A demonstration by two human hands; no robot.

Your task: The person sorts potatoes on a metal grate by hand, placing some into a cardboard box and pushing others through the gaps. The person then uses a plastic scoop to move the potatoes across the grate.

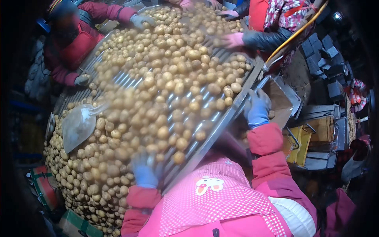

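Potatoes (167, 77) cover a slatted metal sorting table (173, 106) in front of me. My left hand (145, 170), in a blue glove, lies among the potatoes at the table's near side. It is blurred, but its fingers look stretched out, with no potato plainly held. At the right, my right hand (258, 108), also gloved in blue, is beside the table's metal rim (233, 108), above an open cardboard-lined box (278, 98). Its fingers are apart and slightly bent, and I see nothing gripped in them. A few potatoes show just below that hand.
A large potato heap (90, 166) spills down on the left, with a translucent plastic scoop-like piece (79, 124) on it. Co-workers' gloved hands (142, 20) touch potatoes at the far side. A yellow cable (296, 33) hangs at the upper right. Yellow crates (300, 144) stand at the right.
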